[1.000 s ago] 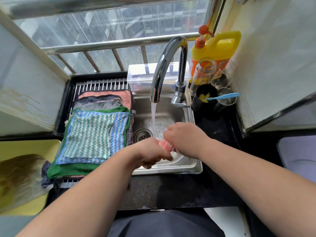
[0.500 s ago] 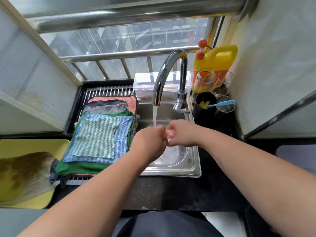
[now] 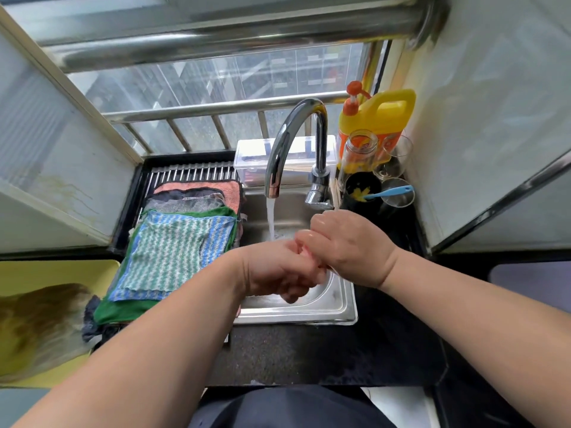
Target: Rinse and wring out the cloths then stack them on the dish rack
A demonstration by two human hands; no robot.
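Wringing step: one pink cloth held over the sink.
Left hand and right hand both clench the twisted cloth between them; little of it shows. Rinsed stack lies on the dish rack, to the left. Risk: the tap is running and its stream falls just beside the knuckles, so splash could re-wet cloth or stack.
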